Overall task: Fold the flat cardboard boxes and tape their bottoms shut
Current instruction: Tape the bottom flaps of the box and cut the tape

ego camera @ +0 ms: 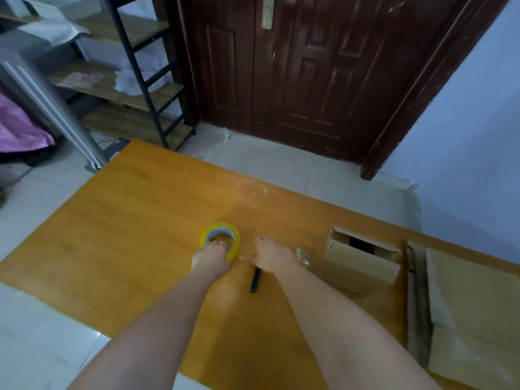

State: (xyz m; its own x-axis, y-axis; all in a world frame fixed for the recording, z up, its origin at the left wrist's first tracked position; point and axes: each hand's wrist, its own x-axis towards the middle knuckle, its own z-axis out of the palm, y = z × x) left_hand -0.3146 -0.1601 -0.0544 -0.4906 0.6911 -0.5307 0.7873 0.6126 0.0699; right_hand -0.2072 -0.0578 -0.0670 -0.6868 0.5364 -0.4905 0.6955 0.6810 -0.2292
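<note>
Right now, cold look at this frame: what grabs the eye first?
The two bare forearms reaching to mid-table: the left hand grips a yellow tape roll, the right hand rests on the orange table above a black pen-like tool. To the right sit a small folded box and flat cardboard at the table's edge.
</note>
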